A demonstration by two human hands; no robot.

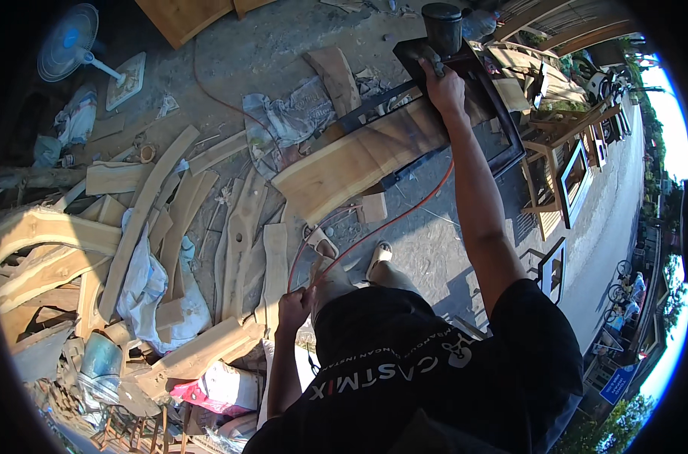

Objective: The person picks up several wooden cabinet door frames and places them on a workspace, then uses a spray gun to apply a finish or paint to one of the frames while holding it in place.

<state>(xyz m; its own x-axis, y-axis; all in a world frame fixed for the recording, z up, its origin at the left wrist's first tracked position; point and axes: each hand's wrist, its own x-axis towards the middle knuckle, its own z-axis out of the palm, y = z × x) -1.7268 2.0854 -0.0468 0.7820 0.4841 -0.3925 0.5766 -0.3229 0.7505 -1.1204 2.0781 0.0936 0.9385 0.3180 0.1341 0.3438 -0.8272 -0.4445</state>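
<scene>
My right hand (444, 89) is stretched far out and closed round the grip of a spray gun (432, 59) with a dark cylindrical cup (443, 30) on top. Below the gun lies a dark, glossy wooden frame (513, 144) with rounded corners. A wide, pale plank (344, 172) extends from it toward the left. Low by my left leg, my left hand (295, 304) is closed on an orange-red hose (404, 214). The hose runs up past my feet toward my right forearm, where its end is hidden.
Curved wooden offcuts (151, 212) and boards crowd the left, with white sacks (141, 284) among them. A fan (70, 44) stands at far left. Clear plastic sheeting (291, 113) lies beyond the plank. Wooden chair frames (542, 178) stand at right beside a road (605, 204).
</scene>
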